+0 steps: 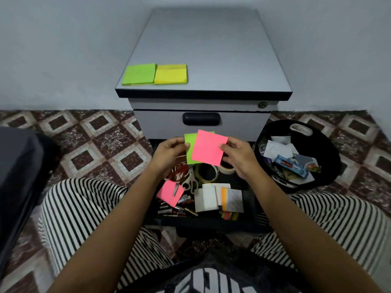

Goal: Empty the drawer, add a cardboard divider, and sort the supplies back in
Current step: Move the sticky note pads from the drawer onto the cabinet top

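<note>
1. Closest to us is a black shirt [211, 280], with two bare arms reaching out over the open drawer [211, 221].
2. Above the drawer, the right hand [237, 157] pinches a pink sticky pad [208, 148] by its edge. The left hand [169, 153] pinches a green sticky pad [189, 150], which is partly tucked behind the pink one.
3. I think the best way is to squeeze each pad flat so no sheets fan out. Then lay them on the cabinet top [211, 49] behind the drawer, beside the lime pad [140, 74] and yellow pad [171, 74] (like goes with like).
4. Inside the drawer lie a second pink pad [168, 194], scissors [188, 180], a tape roll [206, 173] and batteries [177, 210]. The emptying looks far from done.
5. Right of the drawer stands a black basket [333, 157] full of papers. Striped knees [84, 204] sit on both sides of the drawer. Nothing seems to block the way up.
</note>
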Demonstrator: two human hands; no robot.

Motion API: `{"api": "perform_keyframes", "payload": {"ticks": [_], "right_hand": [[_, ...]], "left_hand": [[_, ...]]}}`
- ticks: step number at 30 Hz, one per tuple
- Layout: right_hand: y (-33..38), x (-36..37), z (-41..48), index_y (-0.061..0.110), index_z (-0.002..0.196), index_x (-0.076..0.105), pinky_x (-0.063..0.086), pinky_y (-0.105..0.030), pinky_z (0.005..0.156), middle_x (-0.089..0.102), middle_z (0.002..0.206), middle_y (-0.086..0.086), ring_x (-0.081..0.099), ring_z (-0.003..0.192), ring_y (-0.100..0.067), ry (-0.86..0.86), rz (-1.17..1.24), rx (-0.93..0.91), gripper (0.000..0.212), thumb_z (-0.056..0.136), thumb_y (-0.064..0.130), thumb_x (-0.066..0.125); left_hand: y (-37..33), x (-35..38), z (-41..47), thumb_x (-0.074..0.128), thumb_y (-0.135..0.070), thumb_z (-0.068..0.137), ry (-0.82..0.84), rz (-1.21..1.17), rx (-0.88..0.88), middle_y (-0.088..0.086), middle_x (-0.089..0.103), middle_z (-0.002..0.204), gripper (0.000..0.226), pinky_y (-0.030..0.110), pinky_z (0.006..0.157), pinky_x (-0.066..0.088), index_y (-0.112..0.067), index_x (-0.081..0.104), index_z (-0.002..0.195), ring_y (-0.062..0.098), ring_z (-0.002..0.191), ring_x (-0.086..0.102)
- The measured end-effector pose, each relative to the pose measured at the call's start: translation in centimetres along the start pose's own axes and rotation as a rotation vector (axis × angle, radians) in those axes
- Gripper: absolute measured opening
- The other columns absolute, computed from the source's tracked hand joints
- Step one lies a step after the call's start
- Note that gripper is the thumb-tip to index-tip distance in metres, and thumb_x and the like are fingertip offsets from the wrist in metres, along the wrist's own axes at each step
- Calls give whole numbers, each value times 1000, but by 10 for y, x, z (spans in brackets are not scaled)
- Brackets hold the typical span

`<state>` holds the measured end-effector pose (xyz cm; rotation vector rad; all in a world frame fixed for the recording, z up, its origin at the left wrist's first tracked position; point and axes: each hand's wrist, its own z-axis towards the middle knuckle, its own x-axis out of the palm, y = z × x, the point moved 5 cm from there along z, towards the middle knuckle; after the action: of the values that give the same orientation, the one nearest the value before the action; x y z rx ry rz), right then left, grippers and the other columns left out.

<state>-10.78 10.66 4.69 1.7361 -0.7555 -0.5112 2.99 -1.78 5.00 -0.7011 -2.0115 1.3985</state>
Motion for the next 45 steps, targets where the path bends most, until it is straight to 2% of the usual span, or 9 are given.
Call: {"api": "perform_keyframes", "payload": {"ticks": [4, 11, 24, 28, 32, 36, 38, 42, 45], "right_hand": [[58, 10, -6, 15, 93, 59, 57, -29, 72, 65, 94, -3, 63, 90, -20, 18, 52, -189, 18, 93, -1, 50], [156, 31, 1, 12, 100, 55, 54, -38, 73, 64, 91, -4, 62, 85, -18, 41, 124, -373, 16, 90, 0, 56], [221, 96, 55, -6, 117, 54, 53, -40, 75, 59, 103, -19, 61, 88, -31, 39, 66, -249, 26, 91, -4, 51], [210, 98, 84, -4, 101, 63, 54, -47, 84, 64, 107, -23, 64, 97, -36, -96, -94, -183, 16, 85, -3, 60], [200, 93, 91, -3, 96, 61, 53, -39, 87, 63, 99, -16, 62, 98, -31, -209, -343, -135, 14, 85, 5, 62], [197, 93, 93, 4, 73, 50, 50, -36, 78, 63, 104, -16, 59, 92, -28, -253, -595, -176, 18, 90, 7, 57], [194, 96, 96, 7, 68, 45, 45, -32, 62, 60, 89, -11, 55, 84, -26, -249, -718, -190, 26, 91, 10, 55], [190, 112, 99, 12, 61, 33, 37, -27, 64, 43, 69, -3, 47, 79, -22, -200, -901, -236, 38, 92, 14, 55], [190, 119, 99, 12, 61, 34, 30, -25, 49, 38, 64, 0, 47, 72, -20, -197, -959, -259, 35, 92, 8, 51]], "left_hand": [[-64, 1, -5, 50, 1, 92, 19, 26, 146, -4, 72, 76, 17, 25, 71, 57, -10, 63, 92, 10, 71, 67], [-162, -3, -6, 48, 4, 93, -25, 4, 336, -8, 64, 57, 20, 24, 61, 56, -10, 60, 86, 5, 55, 61], [-240, -73, 45, 56, 7, 88, -377, 7, 315, 10, 60, 66, 6, 22, 54, 56, 2, 59, 89, 17, 61, 57], [-235, -103, 67, 59, 8, 85, -509, 143, 209, 13, 55, 72, 11, 33, 69, 56, 4, 56, 75, 25, 67, 56], [-224, -120, 84, 62, 10, 80, -568, 290, 143, 14, 50, 66, 27, 29, 47, 55, -2, 47, 61, 29, 65, 56], [-215, -131, 94, 64, -3, 75, -639, 624, 147, 15, 51, 66, 27, 43, 75, 57, -6, 44, 57, 38, 82, 65], [-213, -126, 92, 61, -7, 76, -632, 781, 141, 11, 49, 61, 29, 37, 71, 51, -7, 41, 55, 36, 81, 64], [-210, -112, 88, 57, -6, 80, -614, 951, 125, 8, 46, 61, 31, 34, 71, 47, -9, 37, 56, 37, 94, 63], [-209, -108, 88, 53, -2, 81, -608, 995, 129, 5, 39, 58, 35, 34, 68, 42, -10, 31, 55, 38, 102, 59]]}}
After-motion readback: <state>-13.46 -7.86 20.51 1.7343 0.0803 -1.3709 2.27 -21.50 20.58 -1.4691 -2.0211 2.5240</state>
